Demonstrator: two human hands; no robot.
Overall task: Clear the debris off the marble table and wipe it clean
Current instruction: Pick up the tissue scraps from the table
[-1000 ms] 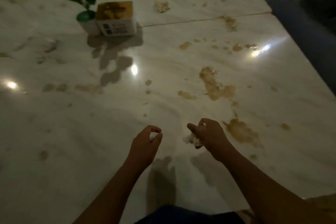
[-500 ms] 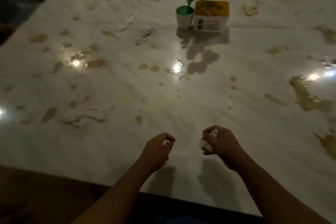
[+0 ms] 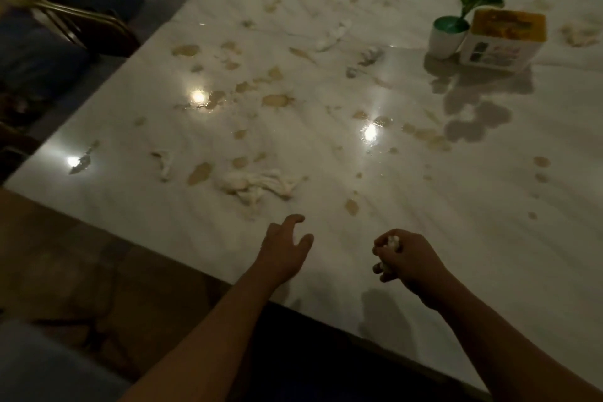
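Note:
The white marble table (image 3: 456, 238) is spotted with brown stains and strewn with crumpled white tissue. A large wad of tissue (image 3: 257, 186) lies just beyond my left hand (image 3: 284, 248), which hovers over the near edge with fingers spread and relaxed, holding nothing. My right hand (image 3: 404, 258) is curled tightly around a small ball of white tissue (image 3: 391, 243). Smaller tissue scraps lie at the left (image 3: 164, 163) and farther back (image 3: 332, 35).
A small potted plant (image 3: 448, 35) and a yellow-topped tissue box (image 3: 502, 39) stand at the back right. Blue chairs with metal frames (image 3: 75, 13) stand along the table's left side. Brown floor shows below the near left edge.
The view has swung left, bringing the table's left corner and chairs into sight. My left hand has opened; the small white bit it pinched is gone. My right hand still grips its tissue.

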